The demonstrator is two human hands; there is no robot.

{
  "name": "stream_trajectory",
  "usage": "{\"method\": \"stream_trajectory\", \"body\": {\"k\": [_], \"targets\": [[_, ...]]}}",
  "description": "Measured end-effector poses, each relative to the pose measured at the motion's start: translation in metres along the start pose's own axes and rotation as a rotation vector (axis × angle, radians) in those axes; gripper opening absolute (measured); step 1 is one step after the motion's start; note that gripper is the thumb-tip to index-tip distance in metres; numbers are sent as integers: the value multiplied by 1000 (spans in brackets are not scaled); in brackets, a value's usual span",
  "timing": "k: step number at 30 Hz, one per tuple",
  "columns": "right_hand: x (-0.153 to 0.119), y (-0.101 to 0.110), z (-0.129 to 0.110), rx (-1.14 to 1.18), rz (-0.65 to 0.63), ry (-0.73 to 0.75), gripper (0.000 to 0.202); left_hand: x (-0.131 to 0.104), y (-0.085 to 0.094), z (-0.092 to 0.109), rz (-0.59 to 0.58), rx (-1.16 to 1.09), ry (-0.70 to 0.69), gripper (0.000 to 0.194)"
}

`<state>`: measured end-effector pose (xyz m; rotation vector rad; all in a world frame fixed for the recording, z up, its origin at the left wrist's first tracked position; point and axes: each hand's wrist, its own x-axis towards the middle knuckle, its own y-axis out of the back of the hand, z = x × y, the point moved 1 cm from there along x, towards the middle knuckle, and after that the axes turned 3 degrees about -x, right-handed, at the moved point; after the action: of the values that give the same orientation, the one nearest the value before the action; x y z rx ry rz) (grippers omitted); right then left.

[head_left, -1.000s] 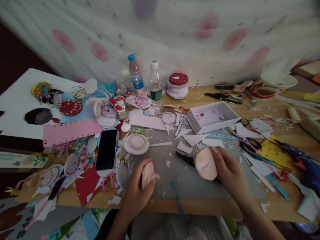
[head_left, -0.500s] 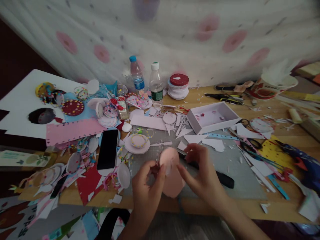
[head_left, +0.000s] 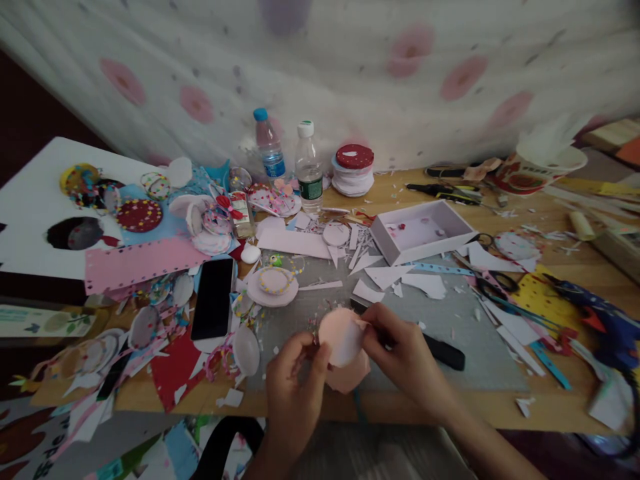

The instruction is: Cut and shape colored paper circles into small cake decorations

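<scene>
Between my hands is a peach-coloured sheet (head_left: 350,375) of paper or thin foam with a round pale disc (head_left: 345,343) against it. My left hand (head_left: 299,373) grips the left edge of the disc and sheet between thumb and fingers. A small beaded or speckled bit shows by its fingertips, too small to make out. My right hand (head_left: 397,350) pinches the sheet's upper right edge, where a small flap folds over the disc. Beneath the right hand lies a black-handled cutter (head_left: 445,352) on the grey cutting mat (head_left: 480,367), its middle hidden by the hand.
Left of the mat lie a black phone (head_left: 214,300) and a white disc with a beaded ring (head_left: 273,287). An open white box (head_left: 425,233) and two bottles (head_left: 309,177) stand behind. Scissors (head_left: 495,283) and a blue glue gun (head_left: 595,313) lie right, among paper scraps.
My right hand has closed from spread fingers to a pinch on the sheet's edge, folding it over the disc. My left hand keeps its grip. The view has shifted slightly.
</scene>
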<state>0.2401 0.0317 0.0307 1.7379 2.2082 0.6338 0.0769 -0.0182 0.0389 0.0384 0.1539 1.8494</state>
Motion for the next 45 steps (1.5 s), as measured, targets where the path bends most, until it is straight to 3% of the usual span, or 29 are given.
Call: {"method": "stream_trajectory", "body": {"k": [4, 7, 9, 11, 13, 15, 18, 22, 26, 27, 29, 31, 33, 35, 37, 39, 42, 45], "targets": [[0, 17, -3, 187, -206, -22, 20, 9, 15, -5, -42, -292, 228, 25], [-6, 19, 2, 72, -203, 74, 20, 14, 37, -6, 123, -338, 199, 29], [-12, 11, 8, -154, -241, 224, 47, 15, 53, -7, 252, -175, 110, 27], [-19, -3, 17, -343, -348, 352, 66, 13, 67, -8, 306, 82, 7, 25], [-24, -13, 26, -424, -421, 414, 62, 12, 75, -12, 255, 287, -51, 26], [-27, -16, 31, -394, -404, 422, 51, 12, 77, -16, 119, 393, -47, 28], [-25, -8, 33, -218, -237, 222, 30, 17, 71, -23, -14, 521, -64, 32], [-21, 6, 28, 43, -4, -110, 36, 24, 58, -24, 50, 721, -277, 35], [-18, 7, 22, 287, -55, -254, 40, 22, 48, -8, 194, 745, -496, 39], [-18, 5, 20, 343, -83, -289, 41, 20, 44, -3, 155, 691, -529, 42], [-17, -2, 15, 434, -124, -325, 43, 13, 35, 3, -62, 475, -507, 56], [-17, -9, 8, 464, -149, -285, 45, 5, 21, 3, -339, 161, -364, 79], [-18, -15, 3, 390, -122, -184, 40, -2, 8, -2, -499, -131, -211, 88], [-20, -16, 0, 228, 23, -51, 31, -5, -3, -10, -484, -241, -174, 82], [-24, -13, -2, 74, 142, 67, 27, -4, -8, -16, -369, -159, -299, 82], [-28, -12, -4, -9, 70, 152, 29, -1, -9, -19, -294, -16, -471, 88], [-32, -16, -10, -9, -130, 173, 30, 2, -10, -19, -308, 53, -633, 87], [-33, -24, -15, 19, -86, 182, 27, 0, -11, -18, -282, 6, -691, 76]]}}
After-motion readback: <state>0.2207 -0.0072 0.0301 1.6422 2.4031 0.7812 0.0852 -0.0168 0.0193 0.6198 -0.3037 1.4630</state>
